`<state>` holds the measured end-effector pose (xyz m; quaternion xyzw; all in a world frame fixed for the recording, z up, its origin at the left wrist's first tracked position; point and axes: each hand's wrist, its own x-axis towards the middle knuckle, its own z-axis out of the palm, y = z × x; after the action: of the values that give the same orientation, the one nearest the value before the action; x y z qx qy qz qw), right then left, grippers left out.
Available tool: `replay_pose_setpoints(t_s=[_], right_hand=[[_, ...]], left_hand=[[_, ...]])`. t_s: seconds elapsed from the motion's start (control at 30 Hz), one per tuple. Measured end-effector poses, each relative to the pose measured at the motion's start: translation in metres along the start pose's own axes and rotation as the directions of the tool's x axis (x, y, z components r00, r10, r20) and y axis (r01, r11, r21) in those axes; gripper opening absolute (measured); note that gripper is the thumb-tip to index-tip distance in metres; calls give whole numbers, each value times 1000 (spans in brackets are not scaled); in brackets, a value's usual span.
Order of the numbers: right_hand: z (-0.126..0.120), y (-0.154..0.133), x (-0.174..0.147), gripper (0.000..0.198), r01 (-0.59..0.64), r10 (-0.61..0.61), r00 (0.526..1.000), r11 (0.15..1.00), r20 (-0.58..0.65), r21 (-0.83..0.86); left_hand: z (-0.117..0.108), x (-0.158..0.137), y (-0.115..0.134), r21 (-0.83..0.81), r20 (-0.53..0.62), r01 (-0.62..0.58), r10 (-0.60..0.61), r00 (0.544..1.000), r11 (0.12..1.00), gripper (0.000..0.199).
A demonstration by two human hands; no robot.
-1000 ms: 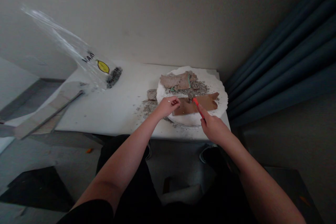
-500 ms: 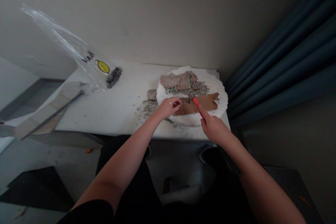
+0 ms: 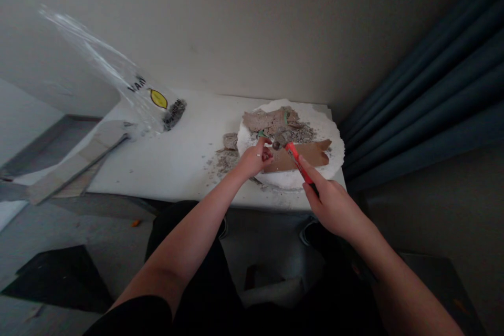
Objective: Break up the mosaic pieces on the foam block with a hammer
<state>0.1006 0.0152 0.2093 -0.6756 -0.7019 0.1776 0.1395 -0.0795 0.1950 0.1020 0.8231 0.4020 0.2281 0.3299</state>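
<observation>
In my right hand [image 3: 334,205] is a hammer [image 3: 294,155] with a red and black handle, its metal head raised above a flat brown piece [image 3: 303,157] like cardboard. My left hand [image 3: 254,160] is at the left end of that piece, fingers curled together; what they hold, if anything, is hidden. Beneath lies a rough-edged white slab [image 3: 336,155]. A cracked grey-brown chunk [image 3: 262,121] with green bits lies toward the back of the slab, beside crumbled grey rubble [image 3: 305,133].
The white table [image 3: 177,163] carries loose crumbs [image 3: 222,165] left of the slab. A clear plastic bag [image 3: 137,89] with dark grey contents stands at the back left. A long thin bar [image 3: 96,160] lies on boards farther left. Blue curtains [image 3: 425,79] hang on the right.
The hammer has been lifted off the brown piece toward me, and its head now stands slightly farther left. My left hand's fingers have shifted a little at the piece's left end.
</observation>
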Motion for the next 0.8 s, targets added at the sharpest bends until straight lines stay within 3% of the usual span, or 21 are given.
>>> replay_pose_setpoints(t_s=[0.57, 0.8], right_hand=[[15, -5, 1, 67, 19, -18, 1000, 987, 8, -162], [17, -10, 1, 70, 11, 7, 996, 979, 88, -204]], left_hand=[[9, 1, -11, -90, -5, -11, 11, 1000, 996, 49], [6, 1, -8, 29, -6, 3, -2, 1000, 1000, 48]])
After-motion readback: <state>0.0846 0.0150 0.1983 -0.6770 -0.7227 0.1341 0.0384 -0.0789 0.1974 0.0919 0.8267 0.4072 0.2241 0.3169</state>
